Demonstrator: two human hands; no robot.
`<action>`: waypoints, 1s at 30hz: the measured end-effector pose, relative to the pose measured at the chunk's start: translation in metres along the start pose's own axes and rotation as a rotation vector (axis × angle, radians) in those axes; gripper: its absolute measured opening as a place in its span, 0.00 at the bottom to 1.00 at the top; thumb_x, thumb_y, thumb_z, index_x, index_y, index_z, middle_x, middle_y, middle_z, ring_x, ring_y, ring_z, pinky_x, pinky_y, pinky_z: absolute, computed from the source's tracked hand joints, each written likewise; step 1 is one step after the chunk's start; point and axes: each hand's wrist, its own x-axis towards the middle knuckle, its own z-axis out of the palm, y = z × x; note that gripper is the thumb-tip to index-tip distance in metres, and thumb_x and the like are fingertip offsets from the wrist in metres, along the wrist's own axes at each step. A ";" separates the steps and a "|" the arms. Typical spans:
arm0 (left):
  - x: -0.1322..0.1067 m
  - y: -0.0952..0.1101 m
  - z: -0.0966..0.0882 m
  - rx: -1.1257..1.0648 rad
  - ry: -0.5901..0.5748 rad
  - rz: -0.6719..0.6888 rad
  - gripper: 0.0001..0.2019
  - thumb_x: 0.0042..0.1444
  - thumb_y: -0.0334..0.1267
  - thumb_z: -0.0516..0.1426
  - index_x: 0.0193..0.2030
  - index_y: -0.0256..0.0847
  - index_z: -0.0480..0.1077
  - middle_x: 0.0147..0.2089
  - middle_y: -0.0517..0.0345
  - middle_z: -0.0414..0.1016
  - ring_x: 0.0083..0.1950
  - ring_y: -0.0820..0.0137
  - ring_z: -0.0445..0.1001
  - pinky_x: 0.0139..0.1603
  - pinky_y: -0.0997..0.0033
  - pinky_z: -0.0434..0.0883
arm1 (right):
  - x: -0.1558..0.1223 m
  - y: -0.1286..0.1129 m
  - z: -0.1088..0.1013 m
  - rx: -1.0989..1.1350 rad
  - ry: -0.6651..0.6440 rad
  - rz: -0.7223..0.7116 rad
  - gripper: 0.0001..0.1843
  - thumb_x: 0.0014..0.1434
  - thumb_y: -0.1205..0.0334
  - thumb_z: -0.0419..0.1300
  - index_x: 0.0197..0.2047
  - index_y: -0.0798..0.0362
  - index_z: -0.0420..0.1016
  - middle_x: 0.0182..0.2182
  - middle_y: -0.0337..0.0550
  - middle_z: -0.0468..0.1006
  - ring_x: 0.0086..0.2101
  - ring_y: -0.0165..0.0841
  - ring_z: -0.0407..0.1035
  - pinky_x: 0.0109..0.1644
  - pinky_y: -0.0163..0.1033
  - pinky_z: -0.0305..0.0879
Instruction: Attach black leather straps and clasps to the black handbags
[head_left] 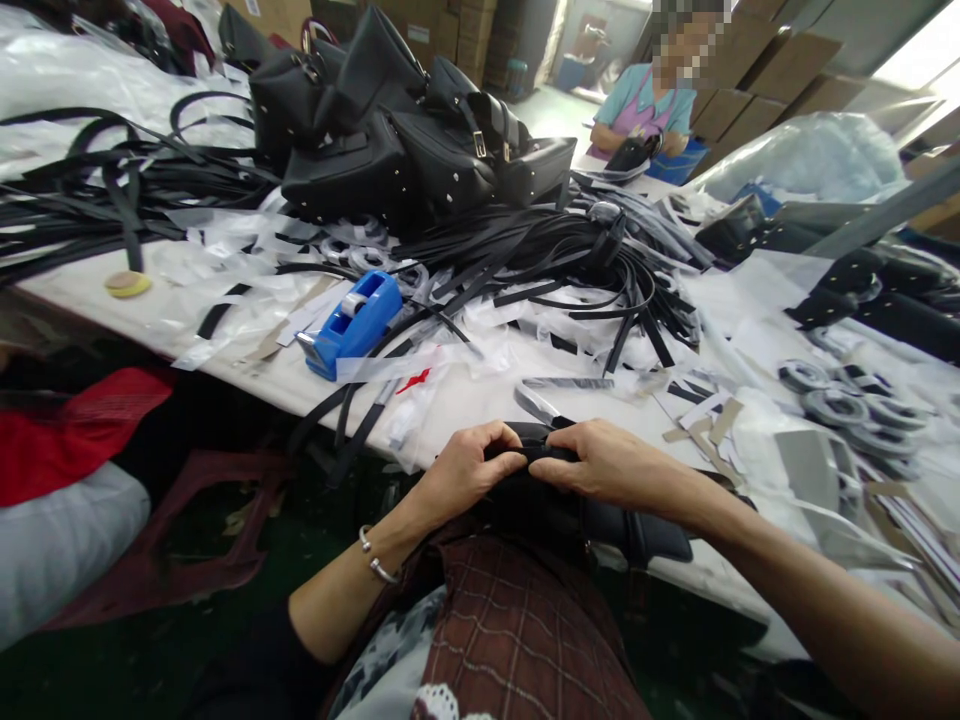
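Observation:
A black bag [536,500] rests against my lap at the table's near edge, and much of it is hidden in shadow. My left hand [480,462] pinches its upper edge between thumb and fingers. Close beside it, my right hand [592,460] pinches the same edge from the other side, the two thumbs almost meeting. A black flap or pocket of leather [649,535] shows below my right wrist. Just beyond the hands, a strap wrapped in clear plastic [544,405] lies on the table.
A blue tape dispenser [352,325] stands ahead on the left. Black bags [405,150] are heaped behind loose black straps [555,250]. Wrapped coils [832,405] and paper scraps [709,420] lie rightward. Across the table a co-worker [649,110] handles a black item. A red stool [217,520] stands at lower left.

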 end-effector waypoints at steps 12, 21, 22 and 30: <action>0.003 0.000 0.006 0.013 -0.015 0.005 0.04 0.56 0.33 0.55 0.36 0.40 0.72 0.36 0.58 0.76 0.39 0.67 0.73 0.41 0.71 0.67 | 0.003 -0.002 0.014 0.009 0.142 0.094 0.09 0.54 0.59 0.55 0.26 0.53 0.72 0.24 0.40 0.74 0.25 0.32 0.65 0.26 0.35 0.50; 0.004 -0.010 0.017 -0.067 0.093 -0.005 0.02 0.56 0.32 0.55 0.37 0.40 0.66 0.34 0.61 0.70 0.37 0.70 0.70 0.38 0.72 0.65 | 0.007 -0.004 0.026 0.040 0.262 0.149 0.09 0.54 0.58 0.54 0.28 0.53 0.72 0.21 0.38 0.71 0.23 0.31 0.63 0.27 0.35 0.49; 0.003 -0.011 0.018 -0.084 0.114 -0.009 0.04 0.56 0.32 0.56 0.38 0.40 0.65 0.33 0.62 0.69 0.36 0.71 0.70 0.37 0.73 0.65 | 0.006 -0.004 0.028 0.045 0.280 0.145 0.10 0.54 0.58 0.54 0.28 0.53 0.72 0.20 0.37 0.70 0.23 0.30 0.62 0.27 0.35 0.48; 0.003 -0.013 0.019 -0.070 0.122 -0.014 0.06 0.56 0.31 0.56 0.39 0.42 0.62 0.33 0.63 0.66 0.36 0.70 0.68 0.38 0.71 0.63 | 0.003 -0.002 0.040 0.011 0.375 0.095 0.10 0.55 0.57 0.53 0.25 0.52 0.68 0.19 0.37 0.69 0.22 0.30 0.61 0.27 0.35 0.49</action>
